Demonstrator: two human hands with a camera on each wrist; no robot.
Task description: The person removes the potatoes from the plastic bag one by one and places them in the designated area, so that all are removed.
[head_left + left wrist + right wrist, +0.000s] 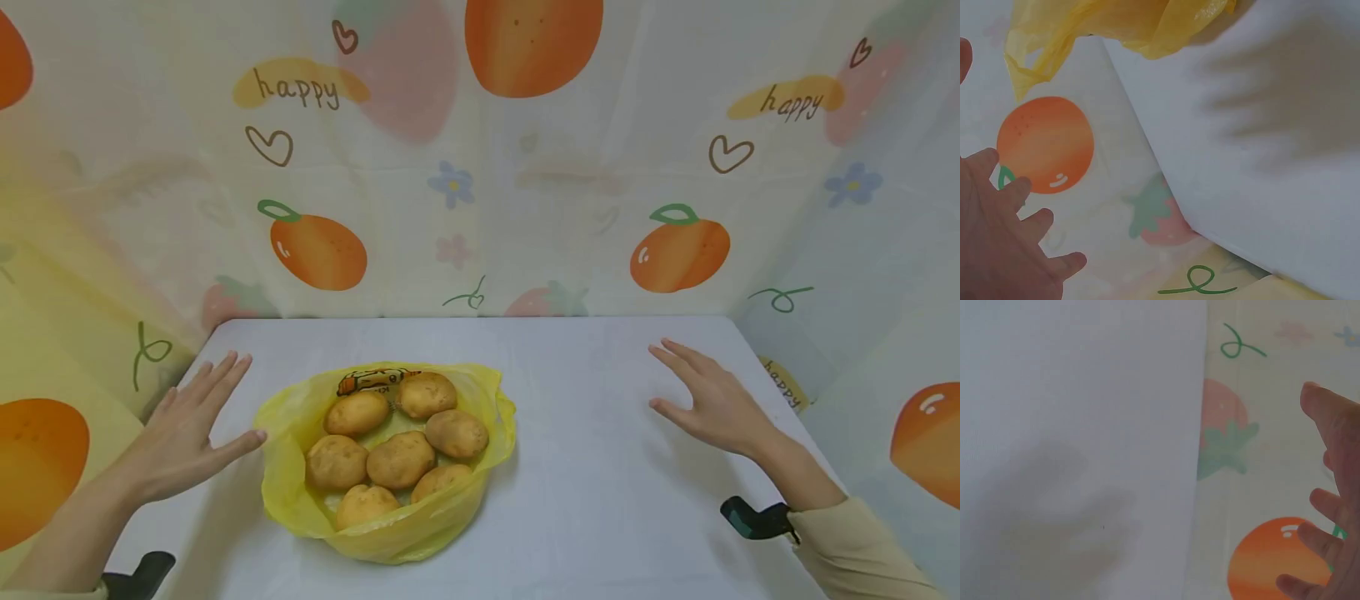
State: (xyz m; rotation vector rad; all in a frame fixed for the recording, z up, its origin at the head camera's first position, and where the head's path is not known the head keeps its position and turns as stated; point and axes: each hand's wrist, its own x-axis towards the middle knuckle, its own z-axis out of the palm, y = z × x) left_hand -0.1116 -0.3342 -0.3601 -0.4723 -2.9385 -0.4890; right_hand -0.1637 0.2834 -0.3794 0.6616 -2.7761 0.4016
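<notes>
Hovering right hand [712,404], perhaps near table edge [776,390], bag [408,540] well apart

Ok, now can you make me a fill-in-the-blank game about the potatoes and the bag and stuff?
1. The bag on the white table is coloured ____.
2. In the head view, ____ potatoes show inside the bag.
3. The hand nearer the bag is the person's ____ one.
4. The word written on the backdrop is "____".

Missing words: yellow; seven; left; happy.
</notes>
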